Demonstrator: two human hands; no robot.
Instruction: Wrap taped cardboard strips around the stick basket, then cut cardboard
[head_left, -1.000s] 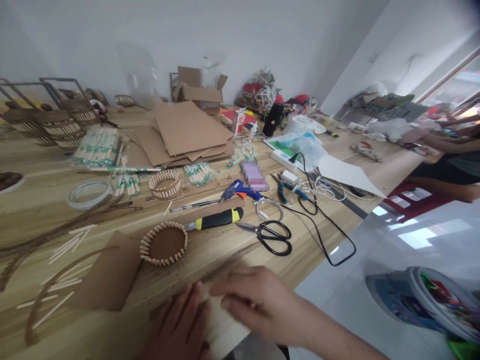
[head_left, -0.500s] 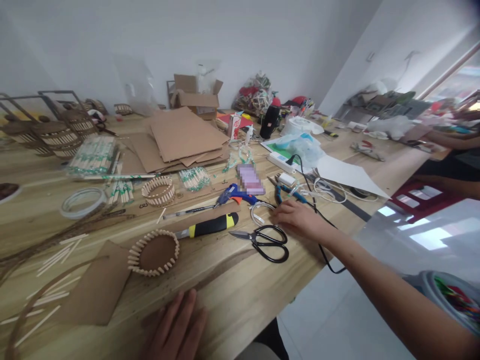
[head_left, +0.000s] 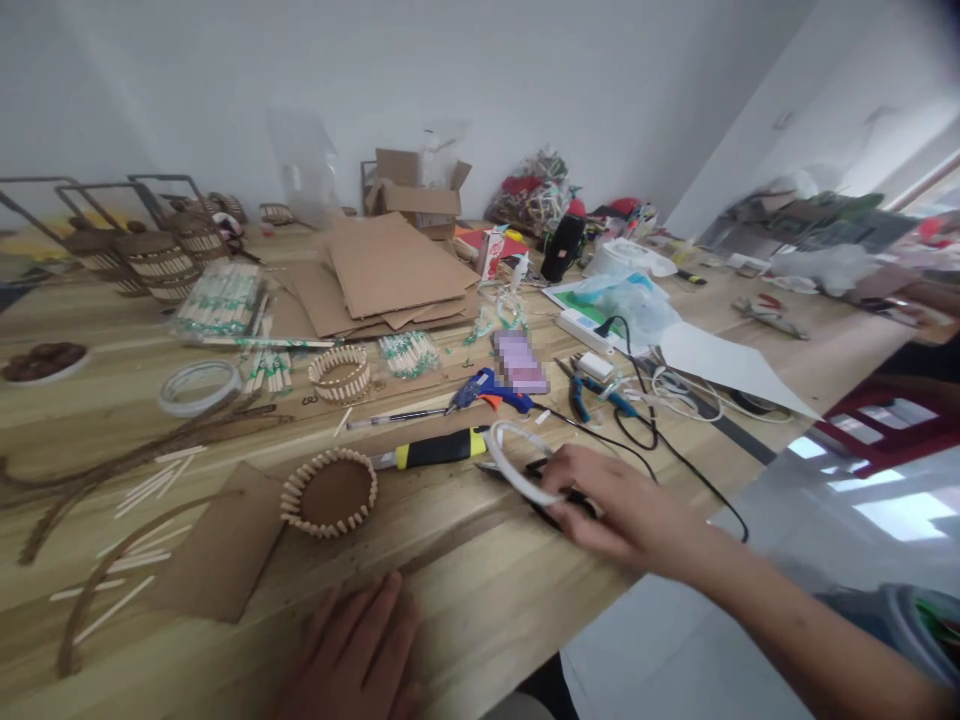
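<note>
White tape ring is pinched at its near right edge between the thumb and fingers of the right hand, tilted above the black-handled scissors. Half a second ago it lay flat beside them, with that hand at its right edge near the blue-handled pliers. Ring and hand now partly hide the scissors. The left hand stays palm down at the table's near edge, fingers extended. The peg-rimmed brown disc and yellow-black utility knife remain in place.
</note>
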